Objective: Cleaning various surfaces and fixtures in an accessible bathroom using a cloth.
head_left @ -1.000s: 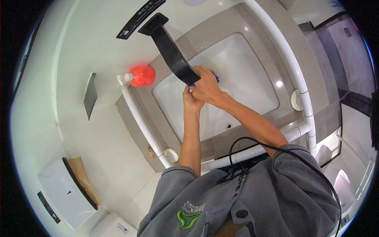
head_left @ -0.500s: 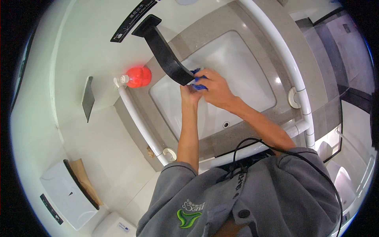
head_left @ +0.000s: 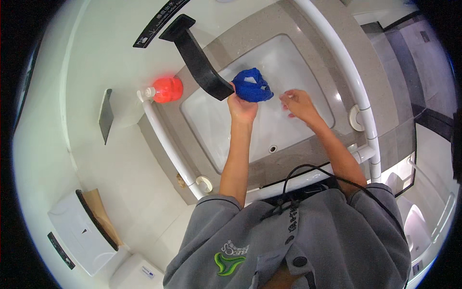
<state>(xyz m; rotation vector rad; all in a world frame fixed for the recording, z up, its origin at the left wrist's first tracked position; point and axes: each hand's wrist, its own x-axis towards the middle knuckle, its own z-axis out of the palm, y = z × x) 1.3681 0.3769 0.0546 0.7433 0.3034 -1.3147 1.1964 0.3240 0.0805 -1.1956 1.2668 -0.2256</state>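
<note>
A crumpled blue cloth (head_left: pixel 251 90) bunches over the white sink basin (head_left: pixel 288 62), just beside the spout end of a black faucet (head_left: pixel 199 65). My left hand (head_left: pixel 242 109) grips the cloth from below, close to the faucet's tip; part of its fingers is hidden behind the cloth. Apart from the cloth, to its right, my right hand (head_left: pixel 299 104) hovers above the basin with loosely curled fingers and nothing visible in them.
Left of the basin stands a pump bottle of red liquid (head_left: pixel 168 90). White grab rails (head_left: pixel 332 38) run round the grey counter (head_left: pixel 231 45). A paper towel dispenser (head_left: pixel 82 233) hangs on the left wall, and a black cable (head_left: pixel 308 166) loops before my chest.
Both hands were together on the cloth under the faucet. My right hand has let go and moved right; the cloth now shows more widely in my left hand.
</note>
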